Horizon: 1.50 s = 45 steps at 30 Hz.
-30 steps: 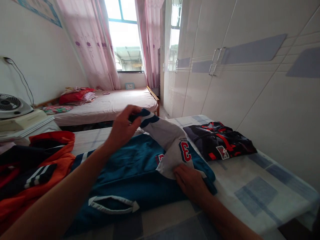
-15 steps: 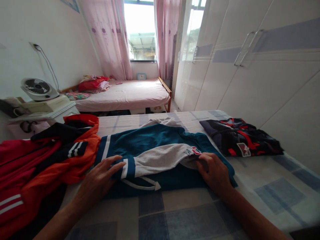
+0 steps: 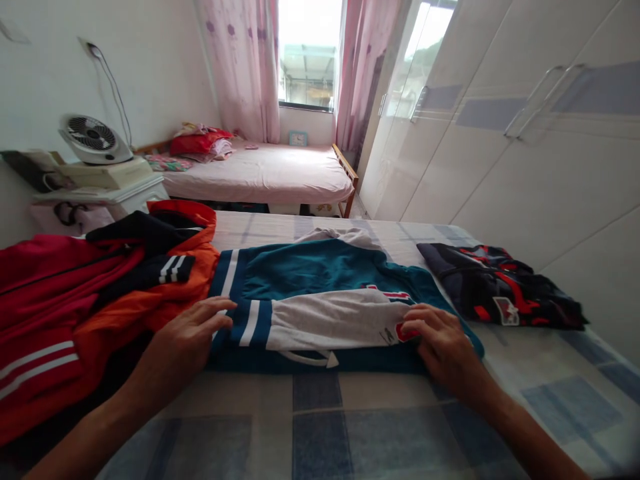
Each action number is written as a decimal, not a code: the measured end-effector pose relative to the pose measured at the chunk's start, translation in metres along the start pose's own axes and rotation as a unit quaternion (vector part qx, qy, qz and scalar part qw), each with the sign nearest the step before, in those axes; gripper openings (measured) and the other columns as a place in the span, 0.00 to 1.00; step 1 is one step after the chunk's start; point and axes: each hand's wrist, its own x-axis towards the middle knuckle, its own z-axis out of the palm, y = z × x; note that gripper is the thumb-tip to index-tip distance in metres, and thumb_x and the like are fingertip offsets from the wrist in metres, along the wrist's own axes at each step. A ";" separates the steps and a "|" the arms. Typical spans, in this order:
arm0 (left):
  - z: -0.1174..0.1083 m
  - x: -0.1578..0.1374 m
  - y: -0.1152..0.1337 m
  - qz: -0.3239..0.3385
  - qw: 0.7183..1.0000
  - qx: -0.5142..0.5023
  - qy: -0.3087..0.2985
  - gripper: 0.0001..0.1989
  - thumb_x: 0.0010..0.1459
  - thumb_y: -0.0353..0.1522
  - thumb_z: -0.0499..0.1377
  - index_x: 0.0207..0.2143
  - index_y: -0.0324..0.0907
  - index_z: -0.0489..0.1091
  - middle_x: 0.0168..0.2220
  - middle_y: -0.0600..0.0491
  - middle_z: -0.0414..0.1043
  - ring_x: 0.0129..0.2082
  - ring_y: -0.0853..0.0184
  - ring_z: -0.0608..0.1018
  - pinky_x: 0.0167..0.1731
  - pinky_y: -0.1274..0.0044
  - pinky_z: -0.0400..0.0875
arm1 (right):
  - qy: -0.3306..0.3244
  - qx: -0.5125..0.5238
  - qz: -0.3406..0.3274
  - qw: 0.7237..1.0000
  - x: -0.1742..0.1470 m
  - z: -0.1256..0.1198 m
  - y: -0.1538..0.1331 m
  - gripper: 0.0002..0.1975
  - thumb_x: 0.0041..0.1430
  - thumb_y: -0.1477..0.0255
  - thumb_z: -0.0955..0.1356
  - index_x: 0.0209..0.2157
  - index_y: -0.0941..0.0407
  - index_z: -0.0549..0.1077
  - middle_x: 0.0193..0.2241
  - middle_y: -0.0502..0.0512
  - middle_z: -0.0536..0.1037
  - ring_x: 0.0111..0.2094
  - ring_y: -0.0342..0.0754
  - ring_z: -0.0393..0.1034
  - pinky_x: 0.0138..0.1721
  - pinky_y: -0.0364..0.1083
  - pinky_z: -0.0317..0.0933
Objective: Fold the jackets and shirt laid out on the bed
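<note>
A teal hooded sweatshirt (image 3: 300,267) with a grey hood lies folded on the bed in front of me. Its grey sleeve (image 3: 330,317) is laid flat across the body, the striped cuff (image 3: 250,323) pointing left. At the cuff's left end is my left hand (image 3: 193,333), fingers stretched out and open, holding nothing. My right hand (image 3: 443,340) rests over the shoulder end of the sleeve by a red-and-white patch, fingers apart and lightly bent. Its thumb is mostly hidden. A pale drawstring (image 3: 315,360) shows below the sleeve.
Red (image 3: 45,293) and orange (image 3: 135,313) jackets are heaped at left. A folded black-and-red garment (image 3: 505,287) lies right on the checked bedsheet (image 3: 380,433). Beyond stand a pink bed (image 3: 270,170), a fan (image 3: 95,140) on a cabinet, and a white wardrobe (image 3: 500,173).
The sleeve now lies flatter and straighter, its cuff further left, and more of the chest lettering shows. Both hands have loosened from the fabric. The view has shifted slightly.
</note>
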 end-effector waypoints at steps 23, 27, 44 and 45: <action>0.052 0.131 -0.095 -0.191 0.969 0.021 -0.158 0.18 0.59 0.32 0.51 0.51 0.40 0.68 0.55 0.43 0.67 0.56 0.57 0.68 0.55 0.67 0.62 | -0.068 0.062 0.284 0.954 0.192 0.076 0.086 0.24 0.61 0.64 0.60 0.54 0.63 0.67 0.54 0.68 0.69 0.55 0.55 0.64 0.54 0.51 0.56; 0.064 0.142 -0.107 -0.205 0.959 0.014 -0.198 0.17 0.59 0.36 0.56 0.50 0.41 0.67 0.50 0.46 0.70 0.48 0.60 0.73 0.48 0.63 0.68 | -0.078 0.060 0.331 0.939 0.216 0.100 0.094 0.23 0.56 0.60 0.63 0.48 0.60 0.72 0.46 0.67 0.75 0.47 0.58 0.70 0.44 0.52 0.61; 0.016 0.116 -0.060 -0.122 0.987 0.032 -0.096 0.12 0.57 0.28 0.50 0.42 0.40 0.69 0.43 0.45 0.68 0.46 0.56 0.70 0.46 0.65 0.65 | 0.017 0.198 0.240 0.950 0.160 0.035 0.067 0.14 0.51 0.72 0.59 0.38 0.56 0.70 0.33 0.53 0.77 0.34 0.47 0.70 0.35 0.43 0.62; 0.013 0.104 -0.049 -0.107 0.989 0.038 -0.091 0.13 0.58 0.28 0.48 0.42 0.41 0.69 0.43 0.45 0.67 0.46 0.56 0.69 0.47 0.64 0.64 | 0.014 0.190 0.221 0.957 0.143 0.029 0.064 0.12 0.51 0.72 0.60 0.36 0.56 0.69 0.31 0.53 0.76 0.33 0.48 0.70 0.35 0.44 0.63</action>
